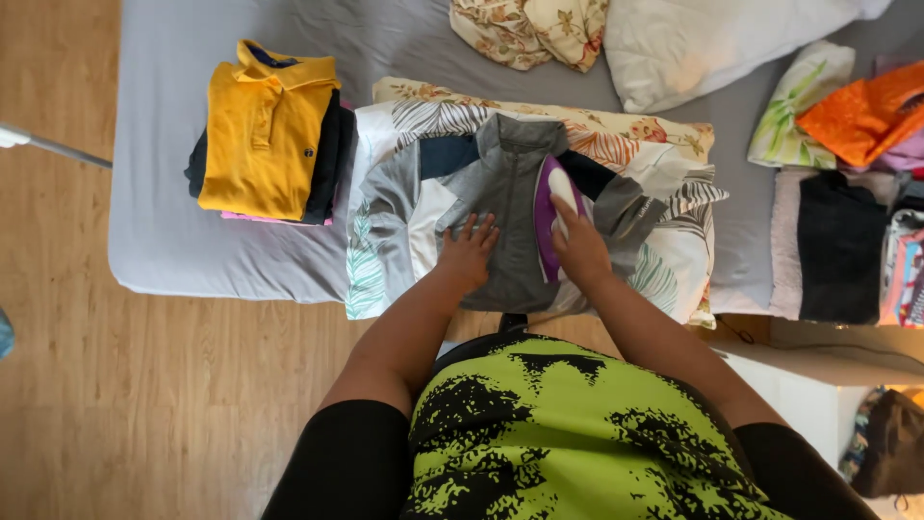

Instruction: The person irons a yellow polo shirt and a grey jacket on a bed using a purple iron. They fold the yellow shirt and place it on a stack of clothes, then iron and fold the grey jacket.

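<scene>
Closed around the handle of a purple iron, the right hand presses it down on the chest of a grey zip top. Open and flat, the left hand holds nothing; its fingers are spread on the top just left of the iron.

From the head view, the top lies front up on a leaf-print cloth spread over a mattress with a grey sheet, which sits low on a wood floor. The mattress's near edge runs just under the hands, and bare floor stretches to the left of the person. A pile of folded clothes with a yellow polo on top sits just left of the cloth. Crumpled floral fabric and a white pillow lie at the far side, and more folded clothes are stacked to the right.

The top is grey with navy shoulder panels, white side panels and a short zip at the collar.
</scene>
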